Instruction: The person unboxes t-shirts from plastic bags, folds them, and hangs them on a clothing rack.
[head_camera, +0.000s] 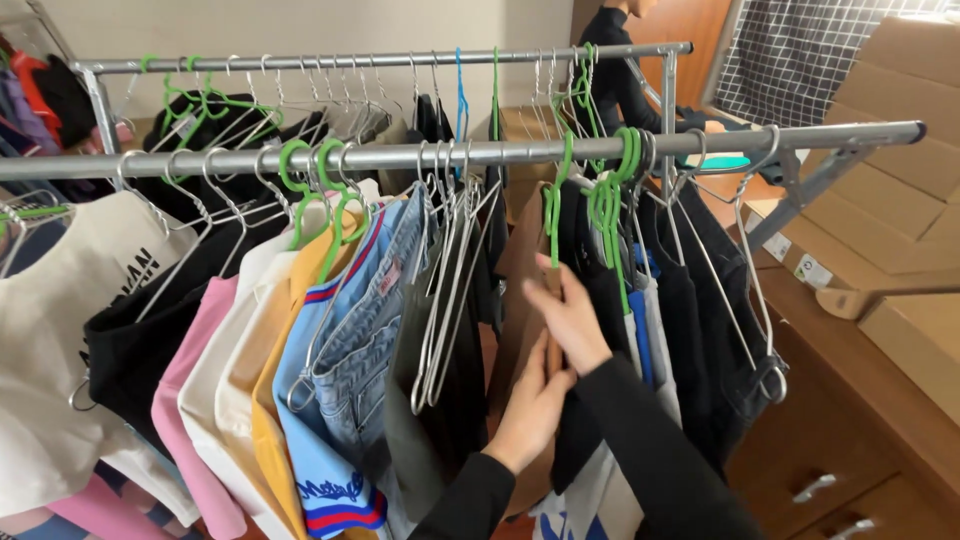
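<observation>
Two hands on one brown garment (520, 270) hanging mid-rail on the near steel clothes rail (480, 153): your left hand (532, 405) and right hand (572, 318) pinch its edge, fingers closed. Soft, light, floppy cloth, so take it near the green plastic hanger (553, 205).

A single head-worn camera looks forward and slightly down at a metal clothes rail (480, 152) from close range, roughly level with the bar. Hanging garments fill the lower frame. A second rail (380, 60) runs behind, and cardboard boxes (900, 200) sit off to the right.
</observation>
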